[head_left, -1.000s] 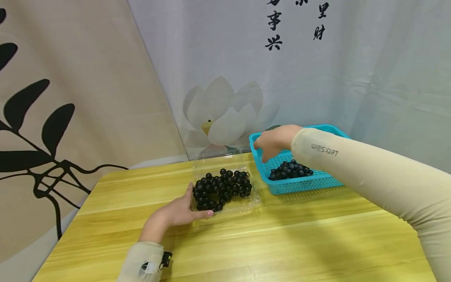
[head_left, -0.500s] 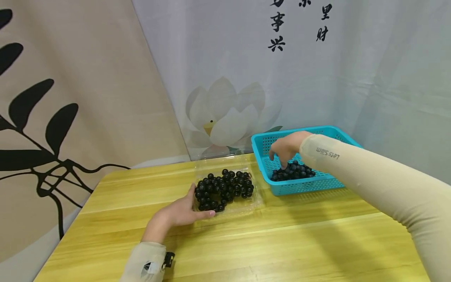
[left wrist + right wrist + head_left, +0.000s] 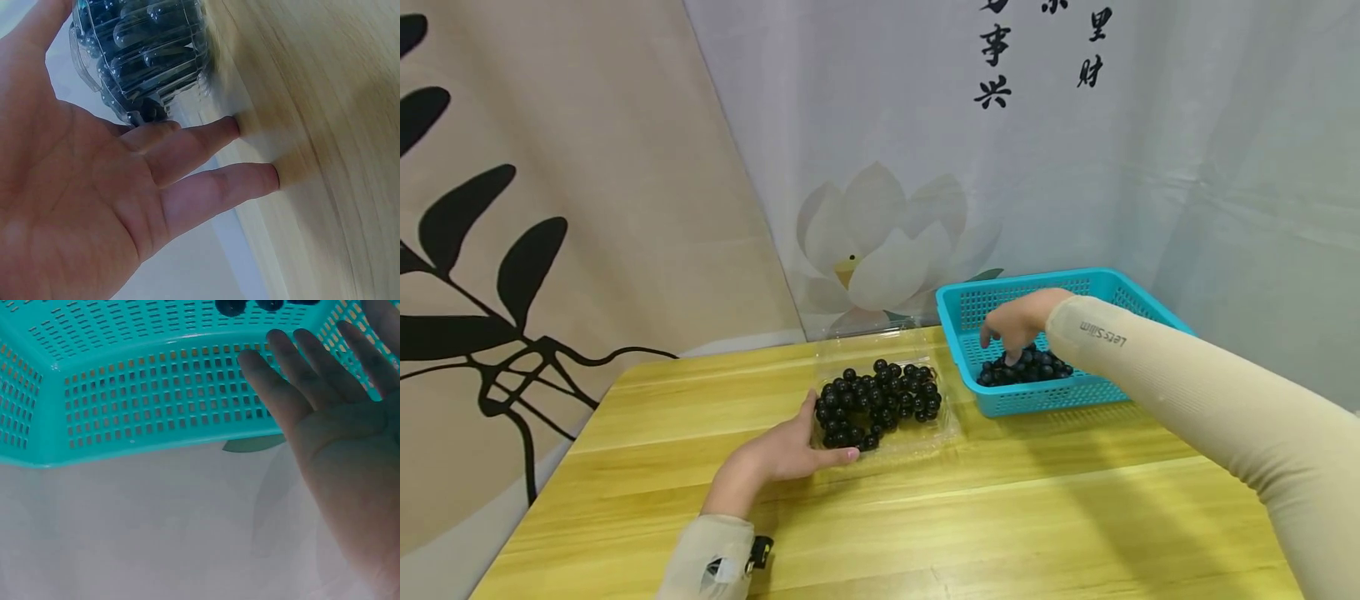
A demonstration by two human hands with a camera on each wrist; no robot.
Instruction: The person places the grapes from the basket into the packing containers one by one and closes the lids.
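A clear plastic clamshell box (image 3: 946,421) stands with its lid raised, holding a bunch of shiny black grapes (image 3: 883,400). My left hand (image 3: 786,450) rests against the box's left side, thumb along the front and fingers spread. In the left wrist view, two straight fingers (image 3: 219,187) reach down to the tabletop beside the box. To the right is a turquoise plastic basket (image 3: 1052,402) with darker grapes (image 3: 1037,367) inside. My right hand (image 3: 1018,323) reaches into it, fingertips down at the grapes; the right wrist view shows its fingers extended and slightly spread.
Both containers stand on a yellow wood-grain table (image 3: 880,525). Right behind them hangs a printed curtain (image 3: 880,242). The basket's raised rim (image 3: 955,350) surrounds the right hand, and the box's thin lid (image 3: 872,342) rises at the back.
My right hand has moved from above the basket's left rim rightward and down to the grapes inside. My left hand has stayed at the box. The view has shifted slightly.
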